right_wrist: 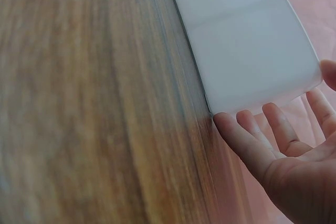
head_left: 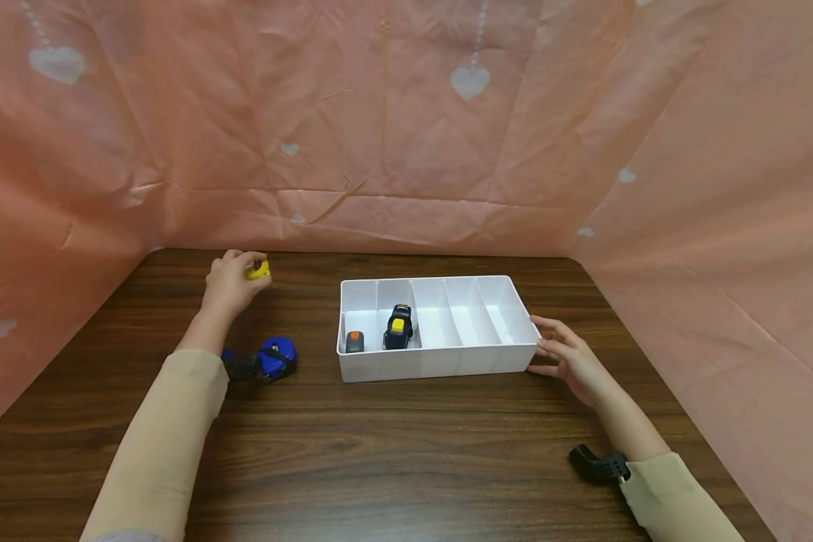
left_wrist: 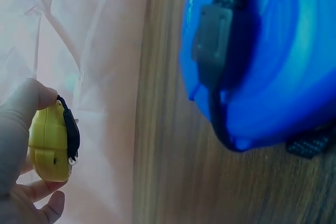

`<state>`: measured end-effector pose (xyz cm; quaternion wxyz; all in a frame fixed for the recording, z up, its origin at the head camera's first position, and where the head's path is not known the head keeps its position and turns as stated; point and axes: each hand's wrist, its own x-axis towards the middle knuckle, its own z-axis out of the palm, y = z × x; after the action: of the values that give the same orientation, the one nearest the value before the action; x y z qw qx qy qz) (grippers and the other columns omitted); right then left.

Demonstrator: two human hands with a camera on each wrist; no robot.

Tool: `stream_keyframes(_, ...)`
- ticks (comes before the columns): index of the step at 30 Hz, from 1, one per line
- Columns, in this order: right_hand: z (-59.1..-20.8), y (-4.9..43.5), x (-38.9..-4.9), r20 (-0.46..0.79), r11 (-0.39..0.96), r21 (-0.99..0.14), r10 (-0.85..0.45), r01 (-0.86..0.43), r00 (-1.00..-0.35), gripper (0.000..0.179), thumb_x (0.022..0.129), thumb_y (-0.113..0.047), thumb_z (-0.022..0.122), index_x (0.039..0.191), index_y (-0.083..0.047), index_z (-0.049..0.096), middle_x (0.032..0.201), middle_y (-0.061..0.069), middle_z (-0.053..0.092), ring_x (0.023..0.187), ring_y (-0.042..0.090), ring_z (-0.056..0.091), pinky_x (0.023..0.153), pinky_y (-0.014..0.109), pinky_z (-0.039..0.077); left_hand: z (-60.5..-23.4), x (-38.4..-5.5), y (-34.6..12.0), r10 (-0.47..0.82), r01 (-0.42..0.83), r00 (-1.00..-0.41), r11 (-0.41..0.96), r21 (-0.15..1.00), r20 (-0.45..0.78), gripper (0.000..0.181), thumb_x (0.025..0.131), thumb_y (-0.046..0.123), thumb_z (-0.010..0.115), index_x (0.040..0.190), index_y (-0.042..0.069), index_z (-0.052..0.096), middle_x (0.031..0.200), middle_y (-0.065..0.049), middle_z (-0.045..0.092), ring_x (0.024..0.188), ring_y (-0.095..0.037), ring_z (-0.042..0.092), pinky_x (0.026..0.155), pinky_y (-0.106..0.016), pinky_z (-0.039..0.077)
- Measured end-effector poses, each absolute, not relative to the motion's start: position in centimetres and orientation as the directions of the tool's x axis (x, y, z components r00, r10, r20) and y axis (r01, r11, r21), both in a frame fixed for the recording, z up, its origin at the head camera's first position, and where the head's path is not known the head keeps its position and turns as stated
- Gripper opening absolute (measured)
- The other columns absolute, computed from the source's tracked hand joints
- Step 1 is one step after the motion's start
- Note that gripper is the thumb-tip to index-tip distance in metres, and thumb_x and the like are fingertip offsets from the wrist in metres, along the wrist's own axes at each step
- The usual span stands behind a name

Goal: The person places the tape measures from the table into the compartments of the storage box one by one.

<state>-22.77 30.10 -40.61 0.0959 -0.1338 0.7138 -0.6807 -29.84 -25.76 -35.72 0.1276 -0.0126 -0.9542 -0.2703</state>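
Observation:
My left hand (head_left: 229, 284) pinches a small yellow tape measure (left_wrist: 48, 142) between thumb and fingers, above the table's back left. A black clip and cord show along the tape measure's side in the left wrist view. Below my left wrist, a blue tape measure (head_left: 278, 357) with a black strap lies on the table, partly hidden by the wrist camera. A white divided box (head_left: 440, 364) stands mid-table. My right hand (head_left: 574, 360) touches its right end with spread fingertips. Inside the box are a black tape measure (head_left: 397, 331) with a yellow button and a dark grey item (head_left: 355, 342) with an orange button.
The wooden table (head_left: 379, 452) runs back to a pink cloth (head_left: 393, 135) with white hearts, which hangs behind and on both sides. Dividers split the box into several compartments. A black wrist camera (head_left: 596, 465) juts from my right sleeve.

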Motion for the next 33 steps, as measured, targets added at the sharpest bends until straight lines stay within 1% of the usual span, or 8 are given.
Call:
stream_keyframes(7,-40.6,30.1,-22.8,0.047,0.035,-0.997,-0.322,-0.062,-0.946,0.044,0.102,-0.016,0.046,0.144,-0.007,0.036,0.118,0.008,0.048,0.101,0.017,0.061,0.080,0.042,0.052,-35.4,-29.5,-25.5,-0.041,0.133,-0.950,0.845,0.518,0.310,0.046,0.089,0.022,0.066,0.130,0.004,0.056,0.131,-0.026,0.041,0.115,-0.050,0.035,0.091,-0.062,0.028)
stream_keyframes(16,-40.5,30.1,-22.8,0.054,0.031,-0.997,-0.323,-0.068,-0.945,0.043,0.102,-0.016,0.046,0.143,-0.007,0.037,0.119,0.009,0.046,0.101,0.017,0.061,0.079,0.042,0.053,-35.7,-29.0,-24.9,-0.027,0.213,-0.909,0.827,0.520,0.416,0.044,0.085,0.015,0.070,0.126,0.000,0.060,0.122,-0.025,0.047,0.107,-0.047,0.039,0.088,-0.056,0.034)
stream_keyframes(28,-40.5,30.2,-22.7,0.052,0.029,-0.997,-0.327,-0.065,-0.944,0.042,0.103,-0.016,0.045,0.143,-0.009,0.038,0.117,0.009,0.048,0.101,0.016,0.060,0.079,0.041,0.052,-35.9,-28.6,-24.2,-0.040,0.257,-0.876,0.805,0.535,0.481,0.048,0.081,0.013,0.074,0.126,0.001,0.061,0.121,-0.023,0.050,0.104,-0.045,0.041,0.086,-0.055,0.035)
stream_keyframes(33,-40.6,30.3,-22.7,0.047,0.036,-0.997,-0.321,-0.062,-0.946,0.043,0.102,-0.016,0.045,0.144,-0.008,0.037,0.117,0.008,0.048,0.100,0.016,0.061,0.079,0.042,0.053,-35.9,-28.3,-23.6,-0.058,0.255,-0.878,0.784,0.566,0.475,0.053,0.078,0.013,0.077,0.126,-0.002,0.060,0.122,-0.021,0.050,0.106,-0.042,0.040,0.087,-0.054,0.035)
